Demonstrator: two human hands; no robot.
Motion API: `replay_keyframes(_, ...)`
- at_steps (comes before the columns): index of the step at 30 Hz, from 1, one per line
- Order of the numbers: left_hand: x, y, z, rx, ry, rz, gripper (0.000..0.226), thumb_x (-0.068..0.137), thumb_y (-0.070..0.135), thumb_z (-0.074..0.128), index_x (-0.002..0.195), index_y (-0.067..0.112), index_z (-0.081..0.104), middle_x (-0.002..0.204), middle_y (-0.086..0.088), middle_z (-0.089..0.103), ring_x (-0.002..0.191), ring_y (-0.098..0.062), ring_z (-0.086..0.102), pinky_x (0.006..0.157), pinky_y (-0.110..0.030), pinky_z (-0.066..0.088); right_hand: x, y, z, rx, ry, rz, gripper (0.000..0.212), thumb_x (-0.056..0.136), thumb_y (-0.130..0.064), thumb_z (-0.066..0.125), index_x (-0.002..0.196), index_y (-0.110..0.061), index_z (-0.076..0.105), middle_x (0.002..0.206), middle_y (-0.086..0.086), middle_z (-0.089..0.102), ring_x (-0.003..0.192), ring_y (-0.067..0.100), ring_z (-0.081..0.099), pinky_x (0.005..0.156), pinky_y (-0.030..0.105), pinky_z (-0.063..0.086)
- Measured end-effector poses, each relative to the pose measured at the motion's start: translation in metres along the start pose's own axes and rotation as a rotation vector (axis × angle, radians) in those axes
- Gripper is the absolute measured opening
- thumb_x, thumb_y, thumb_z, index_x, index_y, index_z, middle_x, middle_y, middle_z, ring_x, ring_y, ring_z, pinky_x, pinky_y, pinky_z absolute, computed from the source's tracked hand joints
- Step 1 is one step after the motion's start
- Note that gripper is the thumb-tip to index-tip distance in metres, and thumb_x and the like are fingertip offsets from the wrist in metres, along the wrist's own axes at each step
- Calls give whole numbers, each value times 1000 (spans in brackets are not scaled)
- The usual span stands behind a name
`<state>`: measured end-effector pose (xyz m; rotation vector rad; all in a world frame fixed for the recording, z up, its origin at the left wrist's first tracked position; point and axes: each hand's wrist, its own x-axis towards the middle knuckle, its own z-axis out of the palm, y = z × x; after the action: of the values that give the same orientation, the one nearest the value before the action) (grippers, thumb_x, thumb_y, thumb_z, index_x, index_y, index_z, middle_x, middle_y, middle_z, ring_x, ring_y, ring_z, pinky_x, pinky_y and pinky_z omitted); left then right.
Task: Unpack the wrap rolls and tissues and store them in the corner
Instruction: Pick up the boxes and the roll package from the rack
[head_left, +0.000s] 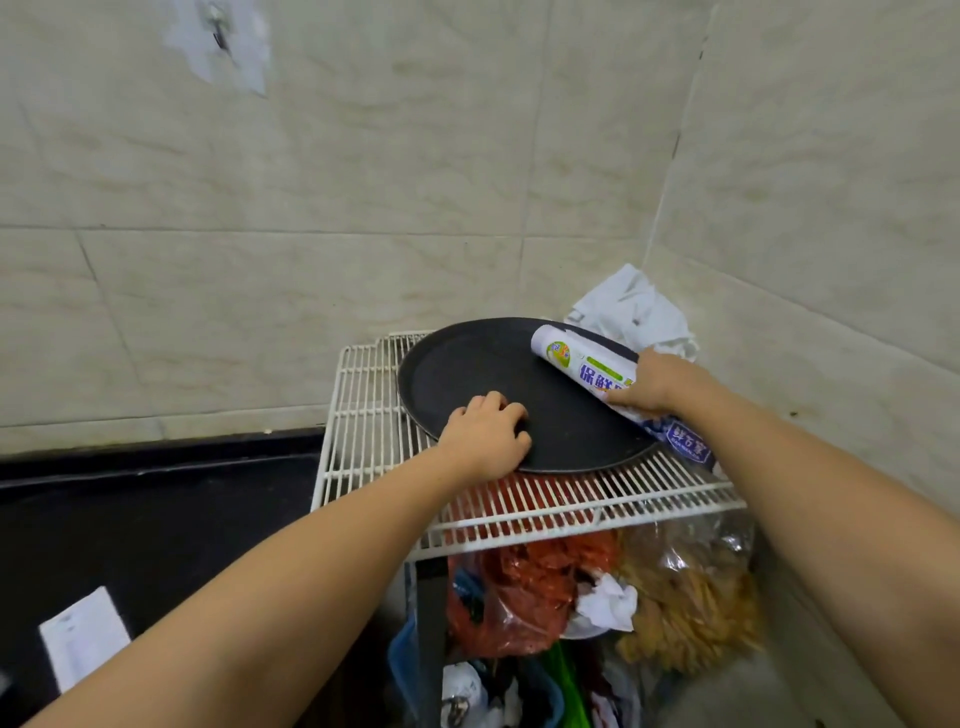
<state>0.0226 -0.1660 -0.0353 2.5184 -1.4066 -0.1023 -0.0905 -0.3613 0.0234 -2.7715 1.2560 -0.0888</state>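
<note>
A white wrap roll with purple and green print lies across the right side of a round black tray. My right hand is closed over the roll's near end. A blue-and-white tissue pack shows just below that hand, at the tray's right edge. My left hand rests on the tray's front left rim, fingers curled on its surface. The tray sits on a white wire rack in the corner of the tiled walls.
A crumpled white plastic bag lies in the corner behind the tray. Under the rack are bags of red and yellowish goods. A black counter with a white packet lies to the left.
</note>
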Motion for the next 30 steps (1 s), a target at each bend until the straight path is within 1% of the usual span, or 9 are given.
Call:
replay_keyframes(3, 0, 0, -2, -2, -28, 12, 44, 95, 41, 35, 135, 24, 40, 140, -9, 39, 128, -27, 37, 106, -45, 31, -13, -5, -1, -68, 24, 9, 61, 74, -61, 61, 101, -7, 56, 99, 11, 65, 80, 27, 57, 68, 32, 44)
replay_keyframes(6, -8, -4, -11, -25, -37, 41, 42, 96, 41, 35, 131, 22, 46, 135, -10, 45, 123, -27, 42, 99, -44, 37, -34, -22, -9, -25, 121, -19, 66, 72, -61, 65, 111, -9, 54, 109, 15, 63, 91, 30, 62, 66, 32, 44)
replay_keyframes(11, -50, -48, -35, -65, 258, 87, 34, 93, 35, 42, 119, 17, 56, 120, -11, 56, 113, -29, 50, 95, -41, 41, -74, -86, -39, 172, 237, -142, 68, 74, -59, 63, 112, -5, 47, 109, 18, 63, 92, 35, 62, 63, 34, 43)
replay_keyframes(14, -92, -98, -54, -196, 393, 30, 29, 94, 28, 45, 115, 13, 59, 116, -11, 59, 107, -27, 54, 92, -40, 44, -102, -145, -47, 340, 247, -265, 60, 75, -58, 63, 106, -8, 54, 99, 16, 65, 84, 33, 62, 63, 32, 41)
replay_keyframes(18, -165, -178, -54, -260, 439, -210, 26, 93, 23, 44, 109, 10, 60, 110, -14, 59, 102, -31, 56, 85, -42, 48, -148, -226, -43, 497, 206, -430, 46, 76, -54, 65, 91, -15, 46, 80, 3, 55, 61, 16, 54, 51, 30, 38)
replay_keyframes(21, -221, -233, -22, -265, 377, -469, 24, 91, 21, 44, 103, 9, 61, 108, -16, 58, 101, -35, 56, 84, -43, 48, -179, -274, -28, 551, 125, -508, 49, 73, -57, 65, 93, -16, 47, 78, -1, 56, 67, 18, 58, 53, 31, 42)
replay_keyframes(23, -251, -261, 6, -318, 316, -668, 27, 91, 23, 43, 108, 8, 58, 116, -20, 54, 105, -38, 53, 85, -43, 45, -196, -297, -16, 548, 81, -545, 52, 73, -58, 64, 96, -14, 48, 77, -3, 54, 69, 17, 57, 54, 31, 42)
replay_keyframes(27, -285, -294, 57, -435, 245, -1074, 58, 91, 36, 48, 137, 4, 31, 137, -24, 35, 126, -42, 36, 99, -48, 35, -219, -324, 13, 551, -20, -558, 48, 74, -59, 64, 92, -18, 46, 72, -12, 49, 61, 1, 48, 46, 23, 31)
replay_keyframes(30, -280, -299, 80, -558, 261, -1231, 82, 85, 49, 56, 141, 2, 19, 142, -25, 30, 130, -42, 31, 105, -48, 30, -229, -328, 43, 662, -165, -522, 41, 72, -59, 65, 84, -24, 48, 75, -14, 55, 59, -3, 53, 43, 18, 35)
